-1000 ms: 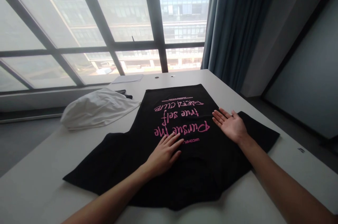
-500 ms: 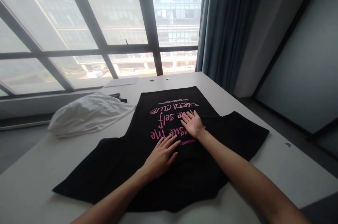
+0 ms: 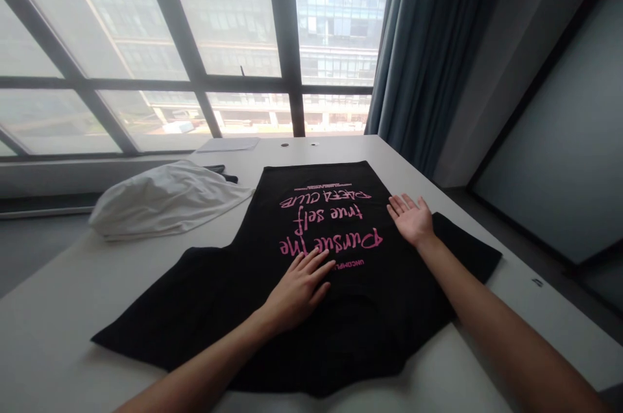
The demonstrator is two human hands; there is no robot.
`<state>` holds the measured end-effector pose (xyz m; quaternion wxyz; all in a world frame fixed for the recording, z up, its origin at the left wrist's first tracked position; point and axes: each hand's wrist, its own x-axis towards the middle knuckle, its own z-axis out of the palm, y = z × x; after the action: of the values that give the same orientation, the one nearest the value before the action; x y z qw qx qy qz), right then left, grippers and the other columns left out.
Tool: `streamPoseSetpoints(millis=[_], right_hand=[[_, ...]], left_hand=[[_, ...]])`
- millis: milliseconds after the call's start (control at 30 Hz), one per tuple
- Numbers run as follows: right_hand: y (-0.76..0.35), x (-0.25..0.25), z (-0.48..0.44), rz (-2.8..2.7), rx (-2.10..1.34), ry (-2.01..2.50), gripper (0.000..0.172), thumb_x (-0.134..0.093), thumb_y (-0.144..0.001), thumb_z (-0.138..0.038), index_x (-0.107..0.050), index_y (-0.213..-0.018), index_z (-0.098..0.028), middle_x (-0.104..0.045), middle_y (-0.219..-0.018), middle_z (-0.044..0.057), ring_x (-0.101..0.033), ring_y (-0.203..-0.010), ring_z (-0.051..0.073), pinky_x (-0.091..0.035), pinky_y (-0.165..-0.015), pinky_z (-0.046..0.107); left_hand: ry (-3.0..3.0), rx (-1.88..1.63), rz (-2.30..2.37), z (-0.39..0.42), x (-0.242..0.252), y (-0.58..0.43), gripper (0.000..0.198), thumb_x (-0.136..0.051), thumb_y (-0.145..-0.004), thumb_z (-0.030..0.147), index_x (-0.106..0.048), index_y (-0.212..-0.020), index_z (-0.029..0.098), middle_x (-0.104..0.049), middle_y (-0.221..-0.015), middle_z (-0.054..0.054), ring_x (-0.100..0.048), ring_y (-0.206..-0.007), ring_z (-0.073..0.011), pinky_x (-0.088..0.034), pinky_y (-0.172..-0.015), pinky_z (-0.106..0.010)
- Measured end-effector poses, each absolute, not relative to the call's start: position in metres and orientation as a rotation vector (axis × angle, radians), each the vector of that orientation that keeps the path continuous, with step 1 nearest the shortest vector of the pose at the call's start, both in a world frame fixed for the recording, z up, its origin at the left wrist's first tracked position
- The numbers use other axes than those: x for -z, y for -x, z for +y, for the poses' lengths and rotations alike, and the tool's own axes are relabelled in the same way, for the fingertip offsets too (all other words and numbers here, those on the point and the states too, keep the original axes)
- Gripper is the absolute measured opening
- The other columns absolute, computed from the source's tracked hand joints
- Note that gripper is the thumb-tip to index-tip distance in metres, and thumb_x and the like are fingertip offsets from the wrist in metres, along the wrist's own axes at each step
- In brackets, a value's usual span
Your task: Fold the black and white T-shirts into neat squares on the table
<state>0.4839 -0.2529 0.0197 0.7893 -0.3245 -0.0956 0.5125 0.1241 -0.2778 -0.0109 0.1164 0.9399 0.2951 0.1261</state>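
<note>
A black T-shirt (image 3: 335,309) with pink lettering lies spread out on the white table, its hem toward the window and its neck toward me. The print reads upside down from here. My left hand (image 3: 299,286) rests palm down on the shirt's middle, fingers spread over the lower edge of the lettering. Beyond the print on the right, my right hand (image 3: 413,219) is turned palm up with its fingers stretched out, at the shirt's side edge near the right sleeve. Neither hand grips the fabric.
A white cloth (image 3: 160,202) lies bunched on the left side of the table (image 3: 525,322), with a dark item (image 3: 219,171) partly behind it. A flat pale sheet (image 3: 228,145) lies at the far edge, before the window. A blue-grey curtain (image 3: 428,49) hangs at the right.
My right hand has moved to the right, from over the lettering to the shirt's side, uncovering the print. My left hand stays in place. The view has shifted slightly.
</note>
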Motion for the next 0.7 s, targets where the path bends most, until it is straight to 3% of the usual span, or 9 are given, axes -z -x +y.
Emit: streamPoseSetpoints(millis=[167, 333, 533, 600, 700], right_hand=[[-0.449, -0.011, -0.26, -0.214, -1.436, 0.781, 0.037, -0.045, -0.102, -0.04, -0.054, -0.131, -0.02, -0.057, -0.14, 0.02, -0.063, -0.123, 0.028, -0.062, -0.084, 0.049], [-0.478, -0.001, -0.262, -0.087, -1.152, 0.843, 0.034, -0.046, -0.096, -0.019, -0.053, -0.129, -0.022, -0.061, -0.135, 0.014, -0.067, -0.114, 0.022, -0.064, -0.083, 0.041], [-0.487, -0.002, -0.28, -0.193, -1.184, 0.839, 0.03, -0.048, -0.09, -0.019, -0.063, -0.116, -0.017, -0.064, -0.132, 0.017, -0.066, -0.117, 0.025, -0.065, -0.082, 0.04], [-0.482, -0.006, -0.284, -0.218, -1.203, 0.819, 0.031, -0.046, -0.091, -0.02, -0.065, -0.115, -0.018, -0.065, -0.131, 0.016, -0.066, -0.117, 0.026, -0.065, -0.083, 0.041], [-0.474, -0.011, -0.287, -0.23, -1.231, 0.813, 0.032, -0.045, -0.092, -0.021, -0.066, -0.116, -0.021, -0.066, -0.129, 0.016, -0.066, -0.118, 0.026, -0.064, -0.088, 0.046]], left_hand=[[-2.749, -0.367, 0.866, -0.28, 0.008, -0.125, 0.05, -0.044, -0.104, 0.043, -0.04, -0.153, 0.037, -0.033, -0.163, 0.0, -0.025, -0.152, -0.0259, -0.021, -0.124, -0.051], [-2.709, -0.316, 0.872, -0.283, 0.002, -0.125, 0.05, -0.044, -0.104, 0.044, -0.04, -0.153, 0.037, -0.033, -0.163, 0.001, -0.023, -0.153, -0.0257, -0.019, -0.125, -0.052], [-2.514, -0.435, 0.868, -0.293, -0.01, -0.125, 0.049, -0.05, -0.101, 0.044, -0.047, -0.15, 0.034, -0.03, -0.164, -0.001, -0.019, -0.154, -0.0289, -0.016, -0.125, -0.054], [-2.366, -0.554, 0.836, -0.296, -0.016, -0.127, 0.048, -0.054, -0.099, 0.043, -0.053, -0.146, 0.033, -0.033, -0.163, -0.002, -0.019, -0.153, -0.0301, -0.014, -0.126, -0.053], [-1.972, -0.751, 0.804, -0.291, -0.026, -0.127, 0.043, -0.056, -0.097, 0.046, -0.063, -0.137, 0.028, -0.048, -0.154, -0.006, -0.033, -0.148, -0.0313, -0.019, -0.125, -0.051]])
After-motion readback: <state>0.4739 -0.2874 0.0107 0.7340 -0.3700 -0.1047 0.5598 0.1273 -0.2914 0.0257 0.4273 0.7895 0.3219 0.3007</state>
